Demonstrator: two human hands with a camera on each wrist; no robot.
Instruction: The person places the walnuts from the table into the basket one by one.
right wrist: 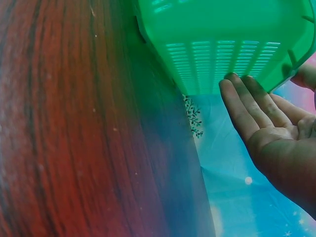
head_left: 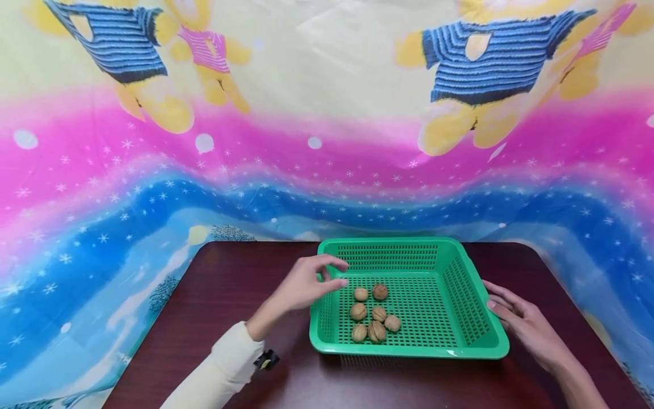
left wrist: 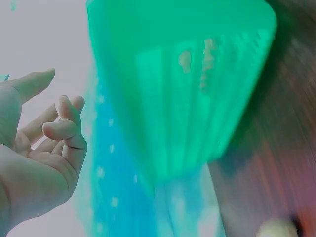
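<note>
A green plastic basket (head_left: 409, 350) with slotted walls stands on the table. Several brown walnuts (head_left: 377, 332) lie loose on its floor, toward the left side. My left hand (head_left: 306, 284) hovers over the basket's left rim, thumb and forefinger apart with nothing between them. In the left wrist view the fingers of that left hand (left wrist: 49, 133) bend loosely. At the basket's right side my right hand (head_left: 531, 329) holds the rim, thumb on top. Seen from the right wrist, the fingers (right wrist: 252, 106) lie against the slotted outer wall.
The dark reddish-brown wooden table (head_left: 240, 284) has rounded far corners. Behind it hangs a colourful cloth (head_left: 317, 153) printed with bears and snowflakes. A small black device (head_left: 267, 359) is strapped at the left wrist, over a white sleeve (head_left: 225, 363).
</note>
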